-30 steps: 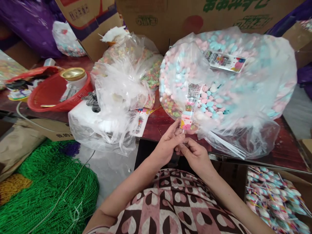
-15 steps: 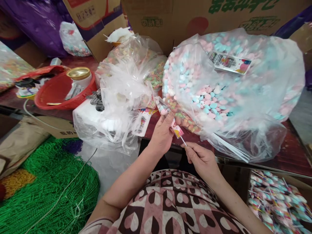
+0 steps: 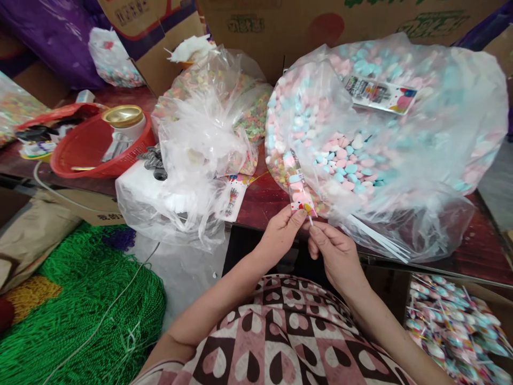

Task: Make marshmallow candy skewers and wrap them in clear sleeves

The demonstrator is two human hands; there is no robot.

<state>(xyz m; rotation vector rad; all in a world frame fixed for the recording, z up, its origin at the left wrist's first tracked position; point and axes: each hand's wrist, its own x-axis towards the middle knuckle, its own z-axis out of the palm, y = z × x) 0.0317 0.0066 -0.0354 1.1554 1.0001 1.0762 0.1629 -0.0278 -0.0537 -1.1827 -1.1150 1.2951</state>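
Item 1: my left hand. Its grip is pressing together, thumb and forefinger pinching the lower printed end of a candy pouch.

Item 2: my right hand. Its grip is also closing tight, fingertips pinching the thin white stick that is poking out below the pouch. The two hands are nearly touching, just beside each other at the near edge of the tabletop.

Item 3: the candy pouch. It is a narrow clear sleeve with pink and blue sweets inside, leaning up and to the left from my fingers, in front of the big bag.

Item 4: the big bag. It is lying open on the tabletop, full of pink, blue and white sweets, with a printed label on top.

Item 5: a second bag of mixed coloured sweets is sitting to the left of it.

Item 6: a red basket is standing further left, holding a gold-lidded jar.

Item 7: a box of finished pouches is sitting low at my right.

Item 8: green cord is lying heaped at my left.
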